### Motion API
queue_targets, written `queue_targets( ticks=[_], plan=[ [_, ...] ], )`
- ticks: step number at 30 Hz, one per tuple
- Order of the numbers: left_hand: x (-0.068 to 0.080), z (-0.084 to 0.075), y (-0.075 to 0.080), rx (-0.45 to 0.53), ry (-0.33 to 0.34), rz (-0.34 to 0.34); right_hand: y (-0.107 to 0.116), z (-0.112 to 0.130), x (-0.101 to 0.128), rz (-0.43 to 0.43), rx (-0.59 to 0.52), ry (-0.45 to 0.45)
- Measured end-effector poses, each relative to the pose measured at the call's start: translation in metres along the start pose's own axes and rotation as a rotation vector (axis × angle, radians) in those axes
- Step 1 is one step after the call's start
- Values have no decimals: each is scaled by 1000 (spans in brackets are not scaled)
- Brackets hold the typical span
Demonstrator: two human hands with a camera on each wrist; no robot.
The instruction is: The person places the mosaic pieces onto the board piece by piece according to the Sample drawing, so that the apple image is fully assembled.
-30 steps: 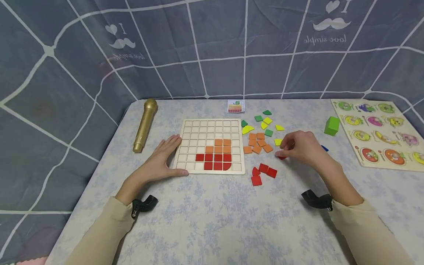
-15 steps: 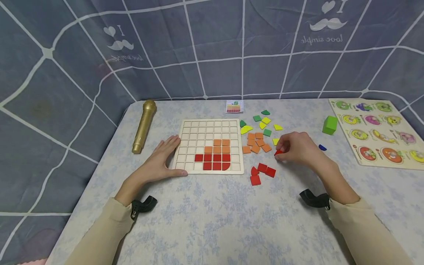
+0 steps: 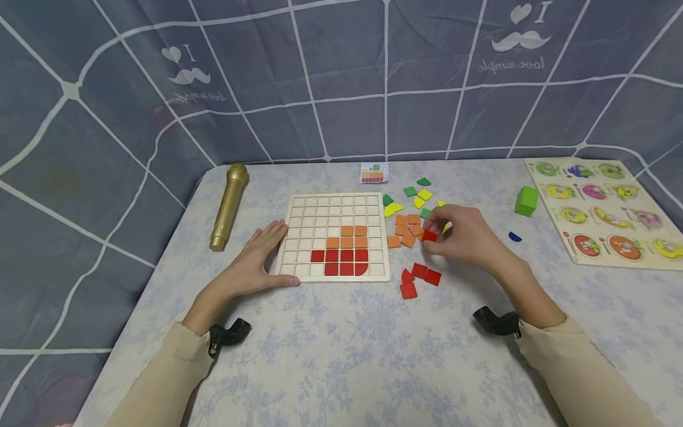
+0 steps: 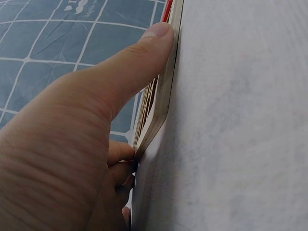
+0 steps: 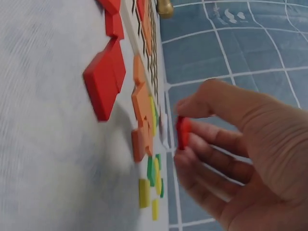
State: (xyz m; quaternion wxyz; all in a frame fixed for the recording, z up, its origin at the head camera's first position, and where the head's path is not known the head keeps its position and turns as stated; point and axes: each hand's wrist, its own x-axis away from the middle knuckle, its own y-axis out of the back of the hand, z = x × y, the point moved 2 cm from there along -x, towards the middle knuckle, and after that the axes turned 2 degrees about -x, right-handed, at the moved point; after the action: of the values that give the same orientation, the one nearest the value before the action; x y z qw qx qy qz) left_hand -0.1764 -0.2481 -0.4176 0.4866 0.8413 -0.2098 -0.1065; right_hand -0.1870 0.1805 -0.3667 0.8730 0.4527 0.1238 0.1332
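A wooden grid board (image 3: 312, 212) lies on the table, with red tiles (image 3: 347, 255) and orange tiles (image 3: 347, 242) in its lower right cells. My left hand (image 3: 251, 261) rests at the board's left front corner, thumb along the front edge and straight fingers against the left side. In the left wrist view, the thumb (image 4: 144, 53) touches the board's rim (image 4: 161, 103). Raised over the table right of the board, my right hand (image 3: 464, 234) pinches a red square tile (image 3: 429, 236) between thumb and fingers. Loose orange tiles (image 3: 408, 241) lie just left of it.
Loose red tiles (image 3: 419, 270) lie nearer me; yellow and green pieces (image 3: 410, 191) lie farther back. A pattern card (image 3: 374, 172) is behind the board. A gold microphone (image 3: 228, 207) lies left. Rightward are a blue piece (image 3: 514, 236), green block (image 3: 526, 201) and fruit puzzle board (image 3: 555, 228).
My right hand has lifted the red tile off the table and carried it left toward the orange tiles, uncovering the blue piece. My left hand stays at the board.
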Motion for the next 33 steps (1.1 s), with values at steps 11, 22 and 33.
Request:
queue_targets(
  ticks=[11,22,33],
  plan=[
    [2,0,0,-5,6,-10,-31,47,-22,43,-99,120],
    [1,0,1,1,17,-11,-89,119,-50,175,-105,312],
    [3,-4,2,7,8,-5,-121,141,-52,176,-119,321]
  ],
)
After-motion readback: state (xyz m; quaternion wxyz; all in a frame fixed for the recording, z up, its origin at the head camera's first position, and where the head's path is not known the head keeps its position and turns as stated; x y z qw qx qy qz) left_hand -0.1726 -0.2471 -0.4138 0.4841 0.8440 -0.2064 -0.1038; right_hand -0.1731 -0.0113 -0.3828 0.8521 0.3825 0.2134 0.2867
